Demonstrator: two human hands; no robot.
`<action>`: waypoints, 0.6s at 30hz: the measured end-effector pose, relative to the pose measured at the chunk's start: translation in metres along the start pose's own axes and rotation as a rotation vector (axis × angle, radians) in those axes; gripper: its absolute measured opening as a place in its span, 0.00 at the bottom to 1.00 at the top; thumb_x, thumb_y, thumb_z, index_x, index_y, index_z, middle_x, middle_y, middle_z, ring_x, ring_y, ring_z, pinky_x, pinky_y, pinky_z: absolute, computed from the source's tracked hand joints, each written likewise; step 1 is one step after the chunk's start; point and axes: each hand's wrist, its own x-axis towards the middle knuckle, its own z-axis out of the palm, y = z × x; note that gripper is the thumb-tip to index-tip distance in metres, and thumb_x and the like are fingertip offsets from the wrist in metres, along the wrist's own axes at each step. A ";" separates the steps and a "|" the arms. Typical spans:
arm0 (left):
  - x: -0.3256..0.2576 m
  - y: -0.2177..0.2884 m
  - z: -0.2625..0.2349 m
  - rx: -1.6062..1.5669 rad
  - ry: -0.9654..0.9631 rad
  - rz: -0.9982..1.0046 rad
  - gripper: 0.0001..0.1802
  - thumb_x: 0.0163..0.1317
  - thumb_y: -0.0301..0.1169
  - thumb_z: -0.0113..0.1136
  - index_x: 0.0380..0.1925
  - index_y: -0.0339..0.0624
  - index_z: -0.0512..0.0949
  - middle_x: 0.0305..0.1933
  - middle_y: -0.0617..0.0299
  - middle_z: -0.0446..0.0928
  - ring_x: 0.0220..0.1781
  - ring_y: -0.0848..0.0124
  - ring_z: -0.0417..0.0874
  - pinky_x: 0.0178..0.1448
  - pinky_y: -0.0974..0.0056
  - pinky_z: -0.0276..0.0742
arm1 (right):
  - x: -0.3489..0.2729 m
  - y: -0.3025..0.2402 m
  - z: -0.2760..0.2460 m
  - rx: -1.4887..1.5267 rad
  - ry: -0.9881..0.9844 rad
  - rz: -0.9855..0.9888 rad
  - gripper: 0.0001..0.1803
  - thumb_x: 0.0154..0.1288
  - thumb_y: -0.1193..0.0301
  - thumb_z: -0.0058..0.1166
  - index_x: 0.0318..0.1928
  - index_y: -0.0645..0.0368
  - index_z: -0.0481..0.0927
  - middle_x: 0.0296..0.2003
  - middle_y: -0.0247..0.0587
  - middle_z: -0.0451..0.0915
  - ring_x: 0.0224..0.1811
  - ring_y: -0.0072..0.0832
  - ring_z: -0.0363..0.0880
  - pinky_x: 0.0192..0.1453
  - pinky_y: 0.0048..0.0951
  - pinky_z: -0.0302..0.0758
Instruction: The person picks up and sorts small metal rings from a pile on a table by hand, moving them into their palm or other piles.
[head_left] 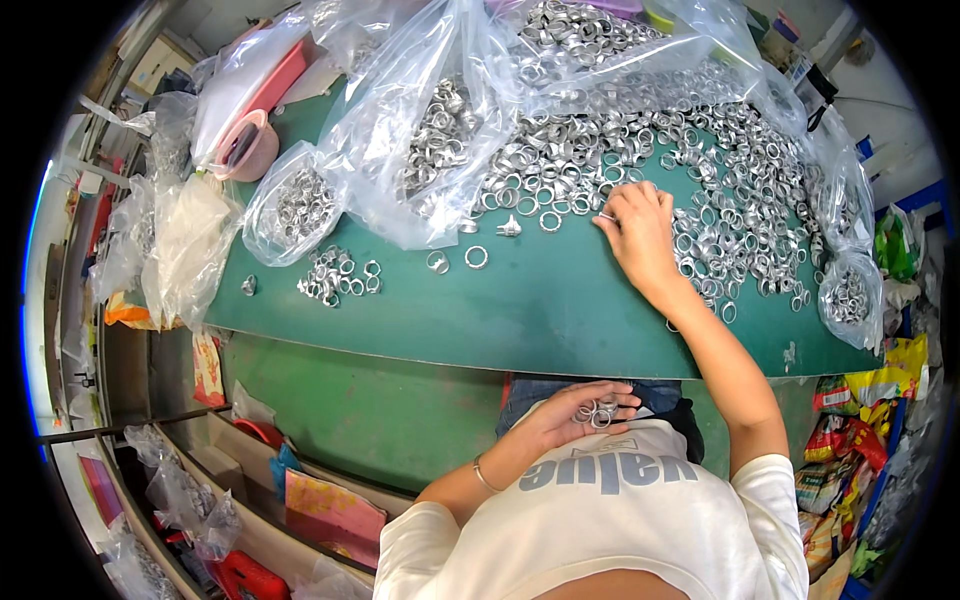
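Note:
My left hand (566,412) is palm up in front of my shirt, below the table edge, with several silver metal rings (599,411) lying in it under curled fingers. Over the table, my right hand (643,234) is at the near side of a big heap of rings (560,150). Its thumb and fingers are pinched together, and a bit of silver metal, apparently one ring, shows at the fingertips. Left of that hand lie a few single rings (476,257) and a ring with a raised top (509,227). A smaller group of rings (338,277) sits farther left.
Clear plastic bags of rings (440,130) stand along the back of the green table (480,320). Another bag (851,298) sits at the right corner. A pink bucket (247,147) is at the back left. An open drawer (240,460) and coloured packets (840,440) flank me.

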 end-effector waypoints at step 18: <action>0.000 -0.002 -0.003 -0.023 0.006 0.047 0.17 0.66 0.34 0.50 0.51 0.35 0.71 0.52 0.50 0.75 0.52 0.61 0.78 0.57 0.57 0.76 | 0.009 0.016 -0.014 -0.145 -0.210 -0.209 0.04 0.49 0.78 0.57 0.29 0.61 0.79 0.32 0.40 0.73 0.42 0.34 0.70 0.53 0.39 0.61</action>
